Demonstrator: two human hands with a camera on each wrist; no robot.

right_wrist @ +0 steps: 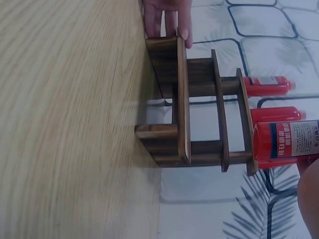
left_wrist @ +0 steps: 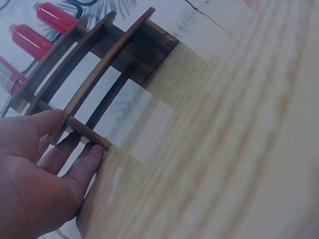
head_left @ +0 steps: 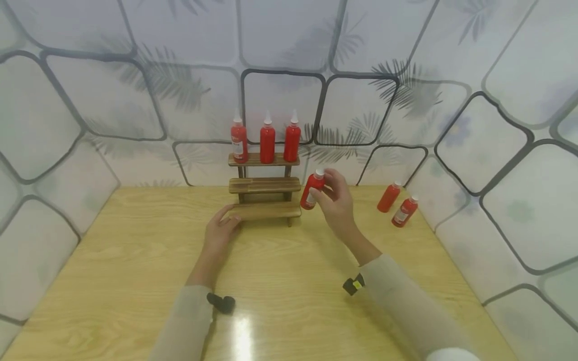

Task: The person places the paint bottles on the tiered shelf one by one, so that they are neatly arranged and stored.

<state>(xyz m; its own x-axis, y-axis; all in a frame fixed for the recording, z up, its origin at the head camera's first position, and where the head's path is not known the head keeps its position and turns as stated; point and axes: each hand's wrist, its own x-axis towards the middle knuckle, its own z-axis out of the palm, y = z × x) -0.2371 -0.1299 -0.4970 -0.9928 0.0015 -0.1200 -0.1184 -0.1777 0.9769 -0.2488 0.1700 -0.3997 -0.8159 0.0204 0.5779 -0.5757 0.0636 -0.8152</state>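
A three-step wooden stand stands on the table against the wall. My left hand grips the left end of its lowest step, the thumb on top and fingers underneath, as the left wrist view shows. My right hand holds a red squeeze bottle with a white cap, in the air just right of the stand. Its printed label shows in the right wrist view. On the top step stand three red bottles with pointed nozzles: a left one, a middle one and a right one.
Two more red bottles stand on the table at the right, one farther back and one nearer. The light wooden table is bounded by a patterned wall at the back and on both sides.
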